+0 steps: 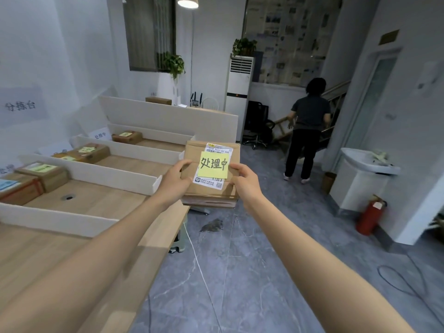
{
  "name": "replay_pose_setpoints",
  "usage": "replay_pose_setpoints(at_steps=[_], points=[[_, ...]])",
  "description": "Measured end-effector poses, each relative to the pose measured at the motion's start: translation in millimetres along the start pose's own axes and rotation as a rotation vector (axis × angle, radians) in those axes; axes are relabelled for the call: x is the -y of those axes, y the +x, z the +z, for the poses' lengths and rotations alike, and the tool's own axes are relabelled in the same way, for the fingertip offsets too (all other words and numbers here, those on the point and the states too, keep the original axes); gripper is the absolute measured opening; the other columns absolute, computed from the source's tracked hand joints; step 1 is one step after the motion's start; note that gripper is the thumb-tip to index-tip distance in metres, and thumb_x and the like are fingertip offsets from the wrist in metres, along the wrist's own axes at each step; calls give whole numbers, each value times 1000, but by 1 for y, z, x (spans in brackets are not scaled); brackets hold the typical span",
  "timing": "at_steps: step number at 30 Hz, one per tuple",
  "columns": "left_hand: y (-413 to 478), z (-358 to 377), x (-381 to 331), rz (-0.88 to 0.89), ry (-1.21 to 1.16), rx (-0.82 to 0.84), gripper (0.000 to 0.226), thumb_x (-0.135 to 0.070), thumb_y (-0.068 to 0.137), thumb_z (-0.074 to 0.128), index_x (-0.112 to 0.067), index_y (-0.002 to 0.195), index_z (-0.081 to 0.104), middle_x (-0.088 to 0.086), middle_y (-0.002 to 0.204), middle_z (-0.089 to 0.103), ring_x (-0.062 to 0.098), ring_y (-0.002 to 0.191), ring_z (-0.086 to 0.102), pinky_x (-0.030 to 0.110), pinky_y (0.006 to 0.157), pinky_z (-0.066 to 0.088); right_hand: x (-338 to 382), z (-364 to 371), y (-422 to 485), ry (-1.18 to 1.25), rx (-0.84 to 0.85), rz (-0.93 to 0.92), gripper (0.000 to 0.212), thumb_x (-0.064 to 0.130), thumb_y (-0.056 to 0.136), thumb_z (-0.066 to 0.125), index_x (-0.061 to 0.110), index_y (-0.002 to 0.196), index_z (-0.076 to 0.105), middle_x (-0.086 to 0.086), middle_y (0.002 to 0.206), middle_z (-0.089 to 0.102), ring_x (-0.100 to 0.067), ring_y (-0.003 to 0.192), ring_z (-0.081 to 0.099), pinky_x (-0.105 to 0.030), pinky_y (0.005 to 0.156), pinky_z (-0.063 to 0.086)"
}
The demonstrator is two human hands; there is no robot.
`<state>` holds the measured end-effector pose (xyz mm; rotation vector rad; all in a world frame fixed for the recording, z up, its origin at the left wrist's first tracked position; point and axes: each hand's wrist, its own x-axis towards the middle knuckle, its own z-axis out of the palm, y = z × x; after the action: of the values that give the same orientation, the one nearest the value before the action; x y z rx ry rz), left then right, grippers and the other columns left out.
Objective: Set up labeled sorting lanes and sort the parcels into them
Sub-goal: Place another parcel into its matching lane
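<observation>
I hold a brown cardboard parcel [236,155] in the air past the table's right edge. A yellow sticky note [213,165] with handwritten characters covers part of its white shipping label. My left hand [173,179] grips its left side and my right hand [244,179] grips its right side. On the wooden table [101,200], white cardboard dividers [115,175] form lanes. Parcels with yellow notes lie in them: one in the far lane [126,137], one in the middle lane [87,152], one in the near lane [43,173]. A white paper lane label [100,135] stands at the back.
A person in dark clothes [307,131] stands at the back right by a stair. A white sink cabinet [362,174] and a red fire extinguisher [368,217] line the right wall. A stool [180,239] is under the table edge. Cables [408,282] lie on the grey floor.
</observation>
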<state>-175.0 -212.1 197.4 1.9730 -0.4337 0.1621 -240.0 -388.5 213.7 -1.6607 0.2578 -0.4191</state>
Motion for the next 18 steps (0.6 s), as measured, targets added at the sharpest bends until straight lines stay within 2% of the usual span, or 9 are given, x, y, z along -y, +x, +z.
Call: replay_pose_setpoints(at_steps=[3,7,12,15,18], points=[[12,4,6,-14,-1,-3,45,-6,92,49,-23,134,45,0,133,50,15,116,46,40,98,47,-7,3,16,-10,11,1,48,-13,85,43,13,123,57,-2,134,52,-16,115,48,-27,90,46],[35,12,15,-26,19,-15,45,-6,92,49,-22,134,45,1,135,50,18,120,47,42,98,46,-15,7,45,-13,30,4,49,-12,86,43,13,126,56,-2,135,50,-14,113,48,-22,82,44],[83,20,25,-55,17,-43,46,-6,92,50,-23,134,45,1,136,49,21,125,46,40,98,47,-20,14,100,14,53,2,45,-8,88,45,15,125,57,-2,136,51,-19,127,44,-30,95,44],[116,29,27,-65,29,-90,48,-3,91,51,-20,135,46,1,138,48,18,125,44,34,100,42,-21,15,137,16,81,-16,48,-10,86,43,14,124,57,0,134,53,-16,125,45,-24,87,43],[149,40,29,-70,18,-122,47,-3,90,51,-21,133,47,0,136,50,16,117,47,36,98,45,-20,14,175,30,111,-36,47,-10,87,42,12,126,56,1,129,54,-11,115,49,-18,81,44]])
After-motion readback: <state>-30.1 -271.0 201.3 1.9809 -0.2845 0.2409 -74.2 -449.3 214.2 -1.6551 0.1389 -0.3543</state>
